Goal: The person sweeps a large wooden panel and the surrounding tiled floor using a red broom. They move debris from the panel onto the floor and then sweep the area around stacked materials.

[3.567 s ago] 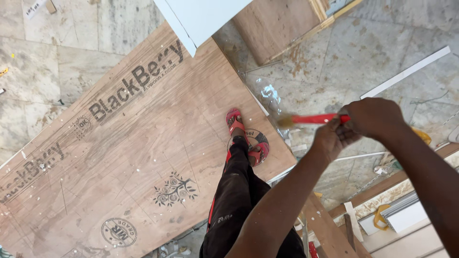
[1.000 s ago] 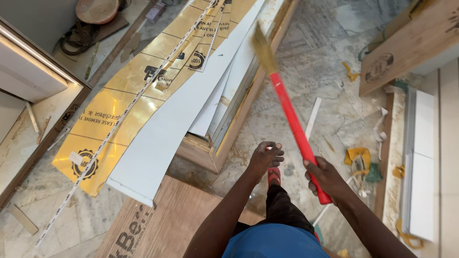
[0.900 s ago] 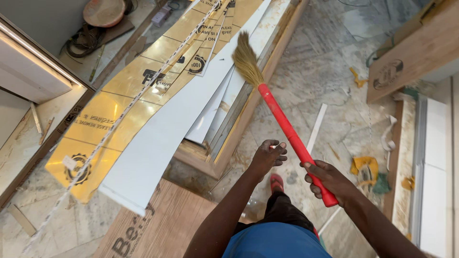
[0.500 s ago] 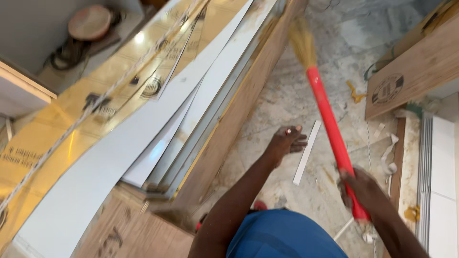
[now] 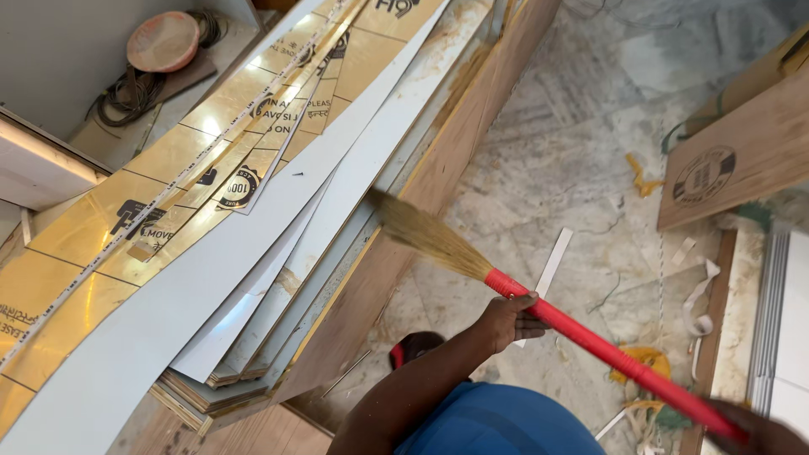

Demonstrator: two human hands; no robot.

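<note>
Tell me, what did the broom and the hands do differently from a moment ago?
The broom has swung left: its straw head now reaches the stacked boards instead of pointing up over the marble floor. The left hand, open and off the red handle half a second ago, now grips it near the bristles. The right hand still holds the handle's far end. The boards and the white strip on the floor stayed put.

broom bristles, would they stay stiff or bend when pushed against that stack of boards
The broom bristles look like thin dry grass, so they would probably bend and splay. The red handle looks rigid. Held in both hands, left hand forward, it seems light.
</note>
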